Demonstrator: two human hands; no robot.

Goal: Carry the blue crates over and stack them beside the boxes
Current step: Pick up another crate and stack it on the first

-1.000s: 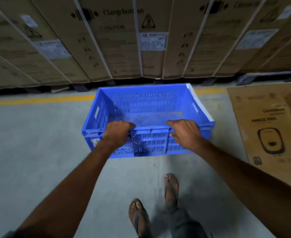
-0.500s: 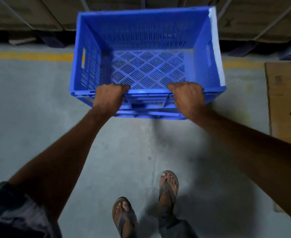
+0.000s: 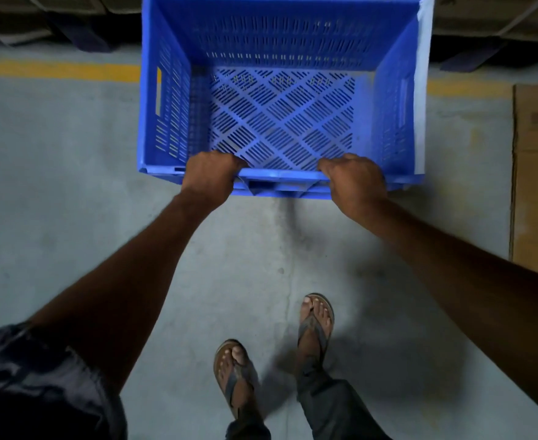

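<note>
An empty blue crate (image 3: 280, 115) with slotted walls and a lattice floor hangs above the concrete floor in front of me. My left hand (image 3: 209, 176) grips its near rim on the left and my right hand (image 3: 355, 182) grips the same rim on the right. A white strip runs along the crate's right rim. The bottom edges of large cardboard boxes (image 3: 483, 17) on pallets show along the top of the view, just beyond the crate.
A yellow line (image 3: 58, 70) runs across the grey floor in front of the boxes. A flattened cardboard sheet (image 3: 535, 173) lies on the floor at the right. My two feet in sandals (image 3: 315, 322) stand below the crate.
The view has tilted down and the boxes have nearly left the top of the frame. The crate now looks larger and is seen from above, still held in both hands.
</note>
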